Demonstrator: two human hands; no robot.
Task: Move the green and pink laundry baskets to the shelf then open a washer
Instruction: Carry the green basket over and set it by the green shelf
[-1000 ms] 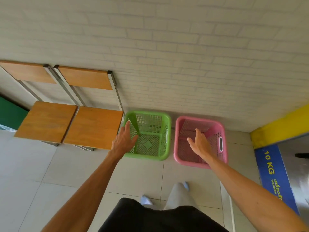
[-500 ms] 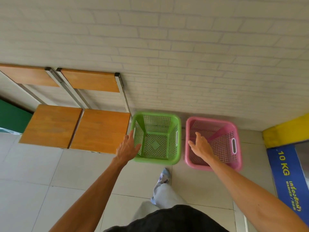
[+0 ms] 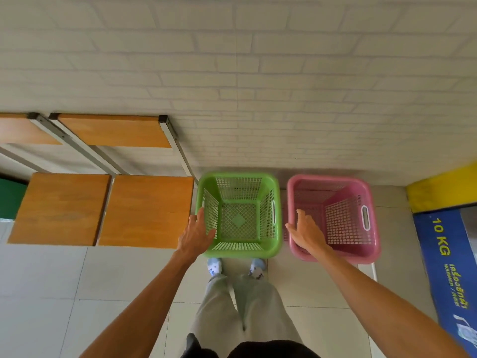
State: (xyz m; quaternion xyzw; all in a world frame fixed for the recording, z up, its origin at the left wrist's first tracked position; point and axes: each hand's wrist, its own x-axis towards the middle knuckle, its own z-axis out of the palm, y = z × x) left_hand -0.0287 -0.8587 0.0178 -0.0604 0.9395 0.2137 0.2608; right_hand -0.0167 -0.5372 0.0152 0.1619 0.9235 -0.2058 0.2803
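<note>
Two square plastic lattice baskets stand side by side on the pale tiled floor against the white brick wall in the head view: the green laundry basket just right of the wooden-topped shelf, the pink laundry basket beside it, near the blue washer. Both look empty, so they should lift lightly; the thin perforated walls will likely flex, while the rolled rims and slotted side handles seem the stiffest holds. The left hand reaches the green basket's left rim, fingers extended, not yet curled. The right hand lies over the pink basket's left rim, fingers relaxed, gripping nothing.
</note>
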